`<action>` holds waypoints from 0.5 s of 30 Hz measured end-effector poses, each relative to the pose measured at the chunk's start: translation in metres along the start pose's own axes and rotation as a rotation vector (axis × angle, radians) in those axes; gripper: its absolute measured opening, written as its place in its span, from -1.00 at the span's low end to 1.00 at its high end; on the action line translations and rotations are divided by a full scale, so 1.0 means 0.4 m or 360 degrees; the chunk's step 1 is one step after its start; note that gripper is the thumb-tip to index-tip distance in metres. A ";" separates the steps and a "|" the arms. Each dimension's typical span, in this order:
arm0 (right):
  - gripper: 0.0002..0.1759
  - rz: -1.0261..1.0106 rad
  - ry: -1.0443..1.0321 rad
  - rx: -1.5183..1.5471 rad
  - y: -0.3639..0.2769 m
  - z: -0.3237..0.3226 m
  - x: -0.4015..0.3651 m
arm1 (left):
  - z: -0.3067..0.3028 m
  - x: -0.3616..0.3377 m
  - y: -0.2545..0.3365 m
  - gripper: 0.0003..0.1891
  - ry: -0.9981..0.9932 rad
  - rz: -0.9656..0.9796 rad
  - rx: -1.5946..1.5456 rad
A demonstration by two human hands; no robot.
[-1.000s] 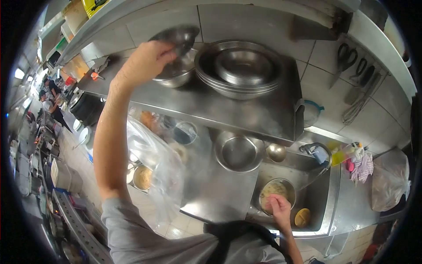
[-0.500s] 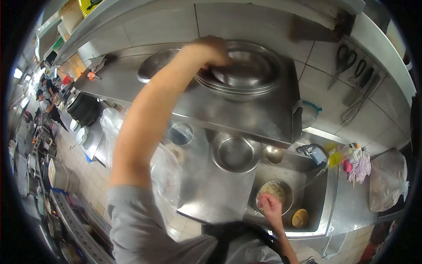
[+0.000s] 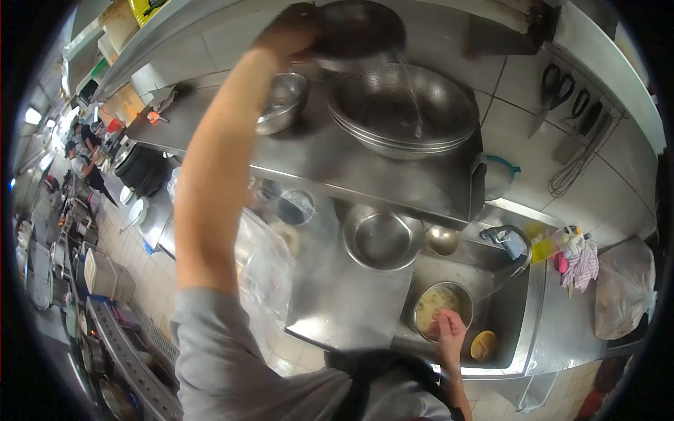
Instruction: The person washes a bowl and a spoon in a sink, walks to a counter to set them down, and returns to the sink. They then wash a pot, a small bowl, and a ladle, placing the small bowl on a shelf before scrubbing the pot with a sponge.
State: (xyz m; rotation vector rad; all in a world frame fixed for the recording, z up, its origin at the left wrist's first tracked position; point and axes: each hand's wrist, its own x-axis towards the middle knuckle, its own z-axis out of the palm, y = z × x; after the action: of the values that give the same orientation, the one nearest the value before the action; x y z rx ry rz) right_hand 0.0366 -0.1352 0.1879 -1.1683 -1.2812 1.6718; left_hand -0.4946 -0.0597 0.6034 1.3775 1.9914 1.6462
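Note:
Above the upper steel shelf, my left hand point(image 3: 291, 31) grips the left rim of a metal bowl point(image 3: 361, 31), tilted and blurred; it may be several nested. A thin stream of water runs from it into a stack of perforated metal colanders point(image 3: 404, 105). Lower down, my right hand point(image 3: 451, 327) is over the rim of a round metal pot point(image 3: 425, 289) in the sink, fingers pressed together; what they hold, if anything, is hidden. Cloudy pale liquid with bits in it fills the pot. A yellowish round thing point(image 3: 483, 346) lies beside the pot.
A metal bowl point(image 3: 282, 102) stands on the shelf behind my left forearm. Below sit a wide metal basin point(image 3: 381, 241), a ladle point(image 3: 441, 240) and a clear plastic bag point(image 3: 263, 270). The faucet point(image 3: 519, 245) reaches over the sink point(image 3: 523, 316). Scissors point(image 3: 554, 91) and a whisk point(image 3: 572, 168) hang right.
My left hand has lifted the bowl out of the colander stack, up and to the left, and water now pours from it. My right hand has shifted slightly rightward at the pot.

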 end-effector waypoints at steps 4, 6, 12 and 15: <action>-0.80 0.0025 0.0000 0.0064 0.007 0.002 0.005 | -0.179 -0.034 0.001 -0.57 0.0226 -0.0246 0.0170; -0.79 0.0054 0.0001 0.0092 0.018 -0.003 0.009 | -0.256 -0.038 -0.054 -0.59 0.0432 -0.0326 0.0229; -0.79 0.0147 -0.0050 0.0147 0.062 -0.004 0.041 | -0.385 -0.086 -0.291 -0.53 0.0295 -0.0582 0.1479; -0.79 0.0199 -0.0040 0.0104 0.070 -0.006 0.044 | -0.313 -0.166 -0.221 -0.49 0.0259 -0.0781 0.0428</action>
State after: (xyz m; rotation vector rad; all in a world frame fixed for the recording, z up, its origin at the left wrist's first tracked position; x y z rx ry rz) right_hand 0.0326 -0.1250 0.1566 -1.2134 -1.1803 1.8103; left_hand -0.5876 -0.1861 0.5464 0.7411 2.4635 1.3365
